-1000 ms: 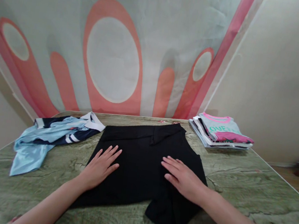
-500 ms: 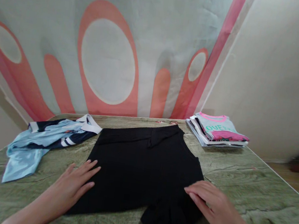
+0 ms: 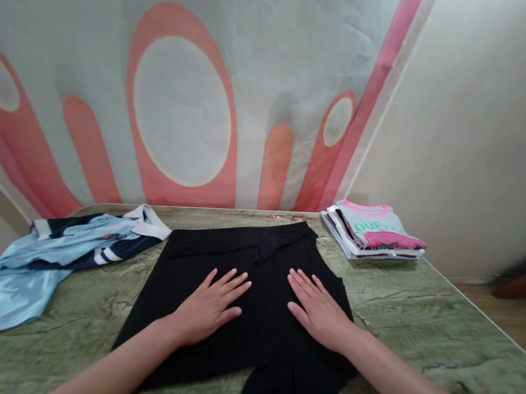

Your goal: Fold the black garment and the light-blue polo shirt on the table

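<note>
A black T-shirt (image 3: 255,331) lies spread on the table, its far side folded inward and one sleeve sticking out toward me at the near right. On the middle of the cloth rests my left hand (image 3: 210,309), palm down with fingers spread. My right hand (image 3: 318,311) is flat on the shirt's right part, fingers stretched out. Neither hand grips the fabric. Some of the shirt is hidden under my hands and forearms.
A crumpled light blue and navy shirt (image 3: 75,256) with a white collar lies at the left. At the back right is a stack of folded clothes (image 3: 377,234). The wood-patterned table (image 3: 438,336) meets a painted wall (image 3: 271,62) behind.
My left hand has moved right from the shirt's left edge to its middle. My right hand has moved left and away from me, and its bent fingers have straightened out flat.
</note>
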`<state>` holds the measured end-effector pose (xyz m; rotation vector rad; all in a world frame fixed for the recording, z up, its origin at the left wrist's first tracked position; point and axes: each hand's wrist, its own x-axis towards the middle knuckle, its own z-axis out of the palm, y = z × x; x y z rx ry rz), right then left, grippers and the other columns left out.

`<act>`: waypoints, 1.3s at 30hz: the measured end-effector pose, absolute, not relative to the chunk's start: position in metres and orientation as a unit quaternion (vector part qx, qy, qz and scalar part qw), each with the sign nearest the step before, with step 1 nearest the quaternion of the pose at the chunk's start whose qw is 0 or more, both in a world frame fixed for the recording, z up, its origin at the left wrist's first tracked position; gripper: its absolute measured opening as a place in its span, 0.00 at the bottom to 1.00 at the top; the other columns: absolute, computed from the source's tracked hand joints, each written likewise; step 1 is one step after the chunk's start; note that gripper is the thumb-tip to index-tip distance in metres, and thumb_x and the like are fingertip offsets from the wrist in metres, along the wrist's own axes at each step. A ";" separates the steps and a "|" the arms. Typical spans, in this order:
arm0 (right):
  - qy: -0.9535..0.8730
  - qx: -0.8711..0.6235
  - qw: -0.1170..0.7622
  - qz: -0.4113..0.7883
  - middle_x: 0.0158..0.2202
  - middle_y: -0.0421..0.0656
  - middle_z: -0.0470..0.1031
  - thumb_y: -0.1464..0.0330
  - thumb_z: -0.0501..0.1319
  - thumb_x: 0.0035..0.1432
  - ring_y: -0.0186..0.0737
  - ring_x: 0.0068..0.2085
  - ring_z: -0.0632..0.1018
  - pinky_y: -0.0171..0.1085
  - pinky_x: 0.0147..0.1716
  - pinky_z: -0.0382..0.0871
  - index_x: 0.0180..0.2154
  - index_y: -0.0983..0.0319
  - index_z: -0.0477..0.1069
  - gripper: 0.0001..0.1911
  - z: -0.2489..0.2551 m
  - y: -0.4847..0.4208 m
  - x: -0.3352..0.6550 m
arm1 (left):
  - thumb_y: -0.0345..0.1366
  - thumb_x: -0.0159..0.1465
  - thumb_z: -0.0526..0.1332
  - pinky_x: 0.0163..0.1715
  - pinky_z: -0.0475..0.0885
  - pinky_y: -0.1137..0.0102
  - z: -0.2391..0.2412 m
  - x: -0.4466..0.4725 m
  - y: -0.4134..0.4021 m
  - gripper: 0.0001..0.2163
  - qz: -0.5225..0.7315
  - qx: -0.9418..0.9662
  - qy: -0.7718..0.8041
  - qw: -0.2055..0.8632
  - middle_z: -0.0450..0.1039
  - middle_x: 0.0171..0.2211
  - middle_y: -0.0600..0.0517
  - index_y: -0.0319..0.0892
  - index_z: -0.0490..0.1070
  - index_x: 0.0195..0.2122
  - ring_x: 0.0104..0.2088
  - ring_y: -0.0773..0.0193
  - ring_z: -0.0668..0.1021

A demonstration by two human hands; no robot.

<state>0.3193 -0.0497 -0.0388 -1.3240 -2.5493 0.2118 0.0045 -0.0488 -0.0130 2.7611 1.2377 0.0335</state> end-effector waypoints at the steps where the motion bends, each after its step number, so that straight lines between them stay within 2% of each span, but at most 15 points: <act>1: -0.869 -0.473 0.131 0.061 0.69 0.47 0.48 0.55 0.44 0.68 0.45 0.68 0.50 0.53 0.65 0.47 0.68 0.60 0.46 0.31 -0.042 -0.050 0.332 | 0.50 0.71 0.42 0.64 0.45 0.49 -0.013 -0.006 -0.051 0.25 0.009 0.906 0.421 0.050 0.43 0.69 0.57 0.59 0.37 0.68 0.68 0.56 0.49; 10: -0.846 -0.514 0.142 0.021 0.68 0.44 0.49 0.58 0.47 0.68 0.44 0.67 0.53 0.52 0.64 0.53 0.68 0.56 0.45 0.30 -0.057 -0.083 0.386 | 0.49 0.70 0.47 0.63 0.54 0.52 -0.027 -0.097 -0.099 0.28 0.023 0.840 0.540 -0.052 0.45 0.69 0.53 0.55 0.40 0.69 0.67 0.54 0.54; 14: -0.840 -0.519 0.154 0.014 0.64 0.43 0.61 0.60 0.49 0.67 0.45 0.64 0.61 0.56 0.63 0.52 0.63 0.54 0.58 0.24 -0.050 -0.081 0.387 | 0.50 0.69 0.49 0.61 0.60 0.54 -0.017 -0.107 -0.107 0.27 0.021 0.827 0.559 -0.050 0.53 0.67 0.49 0.51 0.51 0.67 0.65 0.54 0.60; 16: -0.839 -0.518 0.167 0.004 0.62 0.42 0.65 0.61 0.49 0.67 0.45 0.63 0.64 0.56 0.63 0.52 0.59 0.53 0.64 0.21 -0.045 -0.072 0.380 | 0.49 0.69 0.49 0.62 0.60 0.55 -0.006 -0.094 -0.098 0.26 0.036 0.831 0.554 -0.044 0.54 0.67 0.48 0.49 0.54 0.66 0.65 0.55 0.60; 21: -0.853 -0.489 0.185 0.016 0.65 0.44 0.60 0.60 0.51 0.66 0.45 0.65 0.60 0.54 0.61 0.57 0.62 0.54 0.59 0.24 -0.043 -0.050 0.352 | 0.51 0.70 0.47 0.63 0.53 0.51 0.001 -0.040 -0.047 0.27 0.033 0.873 0.487 -0.006 0.45 0.69 0.53 0.54 0.43 0.68 0.68 0.55 0.49; 26: -0.854 -0.488 0.178 0.024 0.65 0.42 0.59 0.60 0.49 0.67 0.43 0.66 0.58 0.54 0.63 0.55 0.64 0.53 0.56 0.25 -0.051 -0.047 0.352 | 0.52 0.70 0.43 0.63 0.50 0.50 -0.024 -0.050 -0.022 0.27 0.027 0.851 0.524 0.000 0.45 0.69 0.51 0.54 0.44 0.68 0.68 0.54 0.51; 31: -0.851 -0.487 0.191 0.049 0.65 0.41 0.60 0.61 0.50 0.67 0.43 0.65 0.59 0.54 0.63 0.54 0.63 0.51 0.57 0.24 -0.048 -0.049 0.358 | 0.50 0.70 0.44 0.63 0.51 0.53 -0.034 -0.098 -0.042 0.27 0.041 0.831 0.553 -0.034 0.46 0.69 0.51 0.53 0.42 0.68 0.67 0.55 0.53; 39: -0.852 -0.483 0.182 0.083 0.66 0.41 0.58 0.62 0.50 0.67 0.44 0.66 0.57 0.55 0.64 0.51 0.64 0.52 0.56 0.25 -0.041 -0.045 0.358 | 0.48 0.70 0.47 0.62 0.53 0.49 -0.040 -0.130 -0.056 0.28 0.034 0.827 0.558 -0.060 0.46 0.69 0.51 0.53 0.39 0.69 0.67 0.52 0.53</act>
